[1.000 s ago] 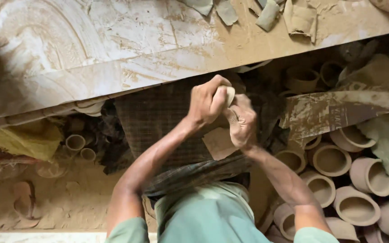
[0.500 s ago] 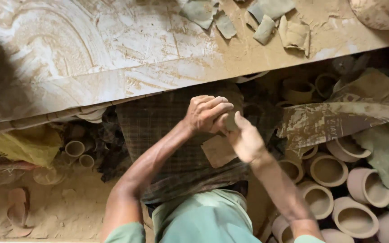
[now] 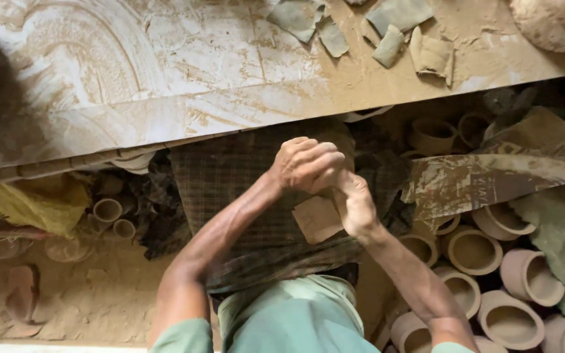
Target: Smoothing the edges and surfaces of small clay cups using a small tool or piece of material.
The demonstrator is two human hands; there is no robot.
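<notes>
Hands pressed together over a checked lap cloth, below a clay-smeared counter.

Left hand (image 3: 308, 163) is curled into a fist against the right hand (image 3: 356, 208); whether either grip holds anything cannot be told. A flat clay slab (image 3: 316, 221) lies on the checked cloth (image 3: 243, 196) just beneath them. Empty unfired clay pots (image 3: 473, 250) crowd the floor to the right, partly covered by a stained paper sheet (image 3: 492, 176). Clay scraps (image 3: 387, 26) lie on the counter (image 3: 165, 78) beyond.

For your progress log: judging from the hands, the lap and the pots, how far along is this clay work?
Done: many unfired clay pots stand beside the person. In hand: left hand and right hand press together above a flat clay piece on the checked cloth. Left: clay scraps lie unused on the workboard.
</notes>
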